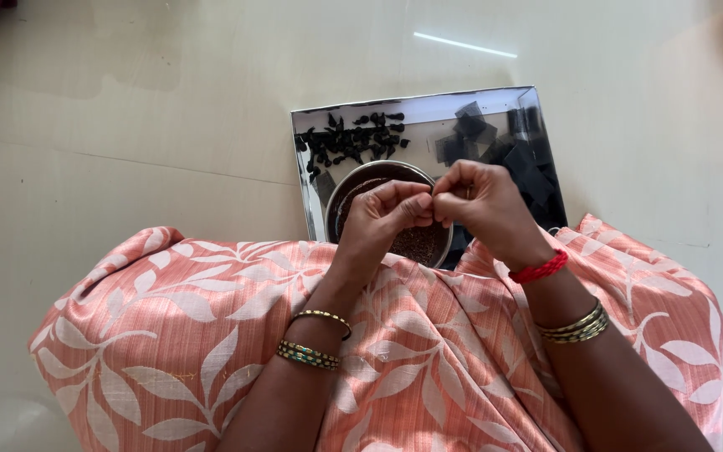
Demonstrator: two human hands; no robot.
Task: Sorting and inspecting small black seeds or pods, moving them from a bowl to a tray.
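Left hand and right hand pinched together on something too small to identify, above the bowl on the tray. Risk of dropping it onto the cloth through a slack pinch.

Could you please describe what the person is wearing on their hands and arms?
Both forearms are bare, without sleeves. The left wrist carries a thin gold bangle and a wider gold and teal bangle. The right wrist carries a red thread band and stacked gold bangles.

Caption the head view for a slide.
Left hand and right hand pinch something small above a round bowl on a steel tray scattered with dark pieces.
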